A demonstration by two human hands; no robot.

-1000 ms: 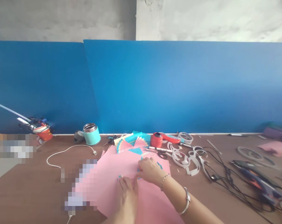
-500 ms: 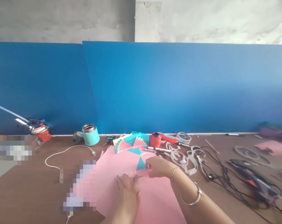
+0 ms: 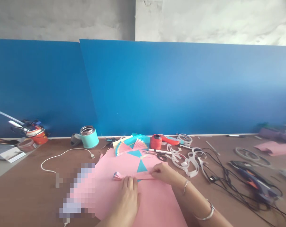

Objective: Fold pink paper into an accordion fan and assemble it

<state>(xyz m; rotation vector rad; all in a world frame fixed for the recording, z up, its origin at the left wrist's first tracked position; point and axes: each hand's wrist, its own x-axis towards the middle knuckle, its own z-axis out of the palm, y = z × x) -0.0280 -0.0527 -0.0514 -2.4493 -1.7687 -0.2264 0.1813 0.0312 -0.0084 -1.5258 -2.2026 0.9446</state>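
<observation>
A narrow pink paper strip, pleated into a small fan at its left end, lies across a large pink sheet. My left hand holds the strip down just right of the pleats, fingers close together and thumb underneath to the side. At the strip's right end, my right hand pinches the paper between thumb and curled fingers. Blue paper triangles lie on the sheet just beyond the strip. A finished pink and blue pleated fan rests at the sheet's far edge.
Behind the sheet stand a turquoise open cup and a red roll-like object. To the right lie coiled white strips, black cables and a dark glue gun-like tool. A white cable curves at left. A blue partition closes the back.
My right hand has moved slightly right and lower along the strip. My left hand has shifted a little, and the pleated end now shows beside its fingers. The view has turned slightly.
</observation>
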